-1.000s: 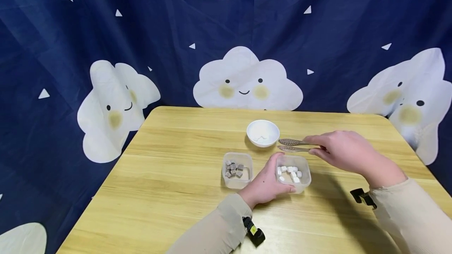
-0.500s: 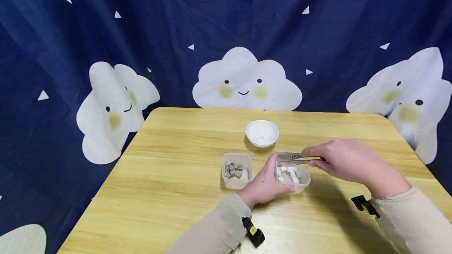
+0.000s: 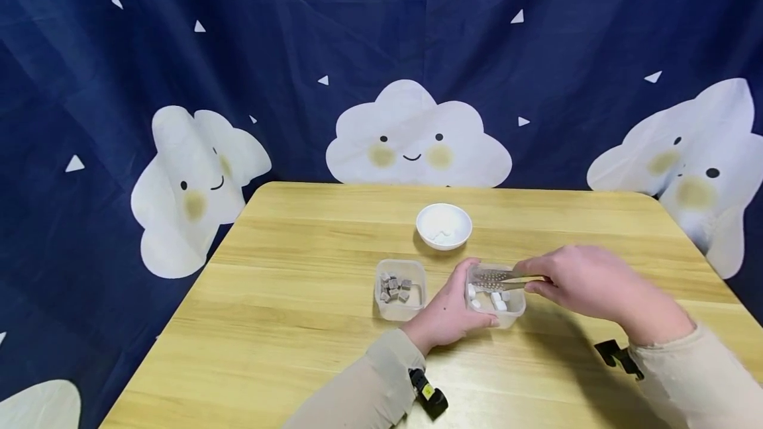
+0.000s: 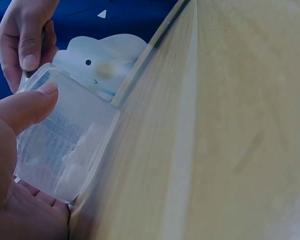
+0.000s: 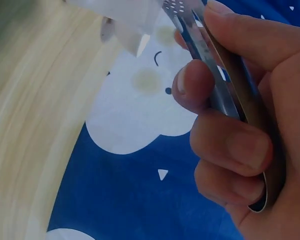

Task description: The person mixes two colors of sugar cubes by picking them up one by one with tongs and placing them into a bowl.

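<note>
My left hand [image 3: 444,313] grips a clear plastic container [image 3: 514,315] from its left side, thumb on the near wall and fingers round the far side. Several white cubes [image 3: 498,303] lie inside it. In the left wrist view the thumb presses on the container wall [image 4: 80,105]. My right hand [image 3: 587,283] holds metal tongs [image 3: 517,286] with perforated tips, which reach over the container's rim above the cubes. Seen from the right wrist, the fingers curl round the tongs [image 5: 225,95]. Whether the tips touch a cube is too small to tell.
A second clear container [image 3: 401,315] with several grey-brown cubes [image 3: 393,288] stands to the left of the left hand. Behind both containers is a white bowl [image 3: 444,217] with something white in it. Everything stands on a wooden table [image 3: 286,296] before a blue curtain [image 3: 286,32].
My right hand has brought the tongs from beside the bowl toward me and down into the container of white cubes. The left hand keeps its grip in the same place.
</note>
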Motion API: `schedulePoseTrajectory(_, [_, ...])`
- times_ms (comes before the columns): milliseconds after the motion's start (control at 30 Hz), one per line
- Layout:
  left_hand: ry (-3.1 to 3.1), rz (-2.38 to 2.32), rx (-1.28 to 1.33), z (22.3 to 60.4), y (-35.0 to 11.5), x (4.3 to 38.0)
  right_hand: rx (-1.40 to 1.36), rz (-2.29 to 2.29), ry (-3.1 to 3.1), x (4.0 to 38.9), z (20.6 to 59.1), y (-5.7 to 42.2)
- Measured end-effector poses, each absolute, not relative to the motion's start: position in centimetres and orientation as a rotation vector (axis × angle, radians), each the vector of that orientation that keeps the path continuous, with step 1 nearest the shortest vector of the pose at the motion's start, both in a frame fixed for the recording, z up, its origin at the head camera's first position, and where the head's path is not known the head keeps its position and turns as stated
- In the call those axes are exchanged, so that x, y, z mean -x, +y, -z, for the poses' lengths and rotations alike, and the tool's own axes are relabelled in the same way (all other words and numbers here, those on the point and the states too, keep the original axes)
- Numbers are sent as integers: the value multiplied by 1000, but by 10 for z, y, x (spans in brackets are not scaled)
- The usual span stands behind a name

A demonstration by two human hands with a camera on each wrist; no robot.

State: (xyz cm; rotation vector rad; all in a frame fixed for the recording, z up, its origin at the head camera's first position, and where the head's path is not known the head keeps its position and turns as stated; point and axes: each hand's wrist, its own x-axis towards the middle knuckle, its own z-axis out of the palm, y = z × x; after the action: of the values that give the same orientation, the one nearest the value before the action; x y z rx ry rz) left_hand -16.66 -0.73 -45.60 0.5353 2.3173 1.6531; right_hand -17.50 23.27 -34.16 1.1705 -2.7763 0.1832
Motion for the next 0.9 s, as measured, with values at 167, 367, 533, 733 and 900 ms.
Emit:
schedulePoseTrajectory(167, [2283, -1671, -532, 458, -3, 164, -1128, -204, -2827, 170, 351, 234])
schedulePoseTrajectory(367, [2303, -1647, -549, 459, 0, 163, -1043, -253, -2884, 164, 354, 235])
schedulePoseTrajectory(533, [2307, -1641, -585, 458, -2, 165, -975, -273, -2957, 161, 352, 232])
schedulePoseTrajectory(733, [2345, -1622, -601, 457, -8, 169, -1006, -261, -2929, 164, 348, 226])
schedulePoseTrajectory(900, [2320, -1642, -575, 457, -9, 169, -1060, -248, -2871, 167, 352, 224])
